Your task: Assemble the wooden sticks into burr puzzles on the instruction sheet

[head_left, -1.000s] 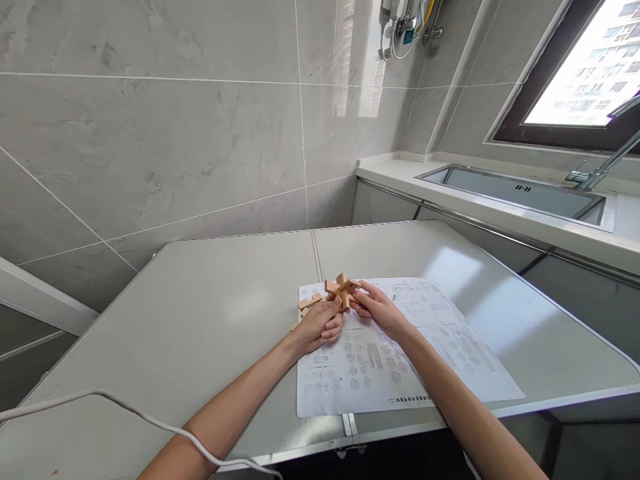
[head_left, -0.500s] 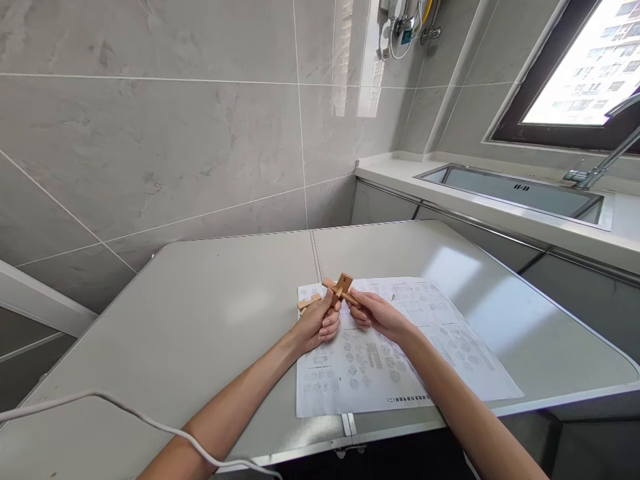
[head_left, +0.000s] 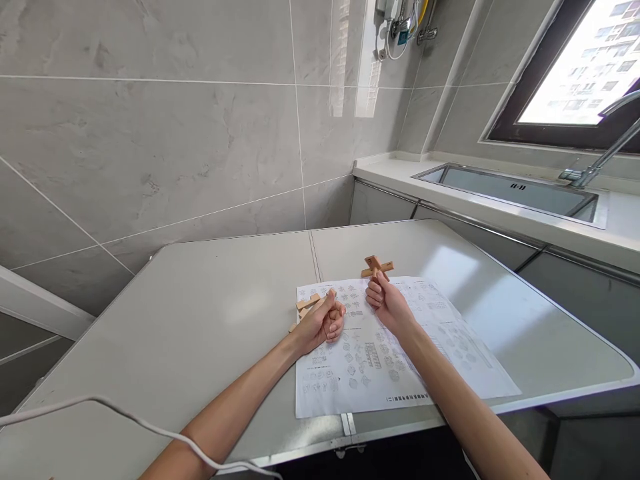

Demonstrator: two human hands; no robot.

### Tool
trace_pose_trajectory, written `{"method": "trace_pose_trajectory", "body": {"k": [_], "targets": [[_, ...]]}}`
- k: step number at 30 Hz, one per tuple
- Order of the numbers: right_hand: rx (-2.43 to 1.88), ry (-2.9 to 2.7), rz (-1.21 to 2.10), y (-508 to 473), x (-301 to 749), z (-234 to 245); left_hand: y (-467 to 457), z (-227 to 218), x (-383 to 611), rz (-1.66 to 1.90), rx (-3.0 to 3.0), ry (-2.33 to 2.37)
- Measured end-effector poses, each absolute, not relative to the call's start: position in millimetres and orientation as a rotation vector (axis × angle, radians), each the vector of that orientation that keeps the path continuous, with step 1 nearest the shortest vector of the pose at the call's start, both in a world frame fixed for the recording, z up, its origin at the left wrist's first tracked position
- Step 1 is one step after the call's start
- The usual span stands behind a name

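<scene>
My right hand (head_left: 386, 303) is closed on the lower end of several interlocked wooden puzzle pieces (head_left: 377, 267), which form a cross raised above the far edge of the printed sheet. To the left, over the same sheet, my left hand (head_left: 324, 321) has its fingers curled. The light end of a small wooden piece (head_left: 333, 292) shows at its thumb tip; the rest is hidden by the hand. More notched wooden pieces (head_left: 307, 303) lie just behind my left hand at the sheet's left edge, partly covered by it.
The printed sheet (head_left: 400, 373) with puzzle diagrams lies on a pale folding table (head_left: 240, 280). A white cable (head_left: 145, 421) crosses my left forearm. Tiled wall (head_left: 200, 147) stands behind; a counter with a sink (head_left: 510, 190) and faucet (head_left: 583, 175) is at the right.
The interlocked pieces, earlier between both hands, have moved right and away with my right hand. My left hand has come off them and stays near its place, its wrist turned slightly.
</scene>
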State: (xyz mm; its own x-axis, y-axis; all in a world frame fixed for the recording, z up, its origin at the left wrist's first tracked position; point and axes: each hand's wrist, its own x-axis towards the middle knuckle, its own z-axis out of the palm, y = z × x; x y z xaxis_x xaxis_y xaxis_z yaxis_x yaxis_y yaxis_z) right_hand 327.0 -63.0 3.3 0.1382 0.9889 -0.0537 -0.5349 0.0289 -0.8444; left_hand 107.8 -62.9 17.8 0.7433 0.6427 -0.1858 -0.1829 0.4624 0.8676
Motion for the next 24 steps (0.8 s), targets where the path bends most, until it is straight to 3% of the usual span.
{"method": "trace_pose_trajectory", "body": {"k": [15, 24], "targets": [[-0.922, -0.447, 0.957, -51, 383, -21, -67, 22, 109, 0.526, 1.087, 0.55], [-0.993, -0.437, 0.919, -51, 375, -20, -72, 18, 111, 0.531, 1.219, 0.56]]}}
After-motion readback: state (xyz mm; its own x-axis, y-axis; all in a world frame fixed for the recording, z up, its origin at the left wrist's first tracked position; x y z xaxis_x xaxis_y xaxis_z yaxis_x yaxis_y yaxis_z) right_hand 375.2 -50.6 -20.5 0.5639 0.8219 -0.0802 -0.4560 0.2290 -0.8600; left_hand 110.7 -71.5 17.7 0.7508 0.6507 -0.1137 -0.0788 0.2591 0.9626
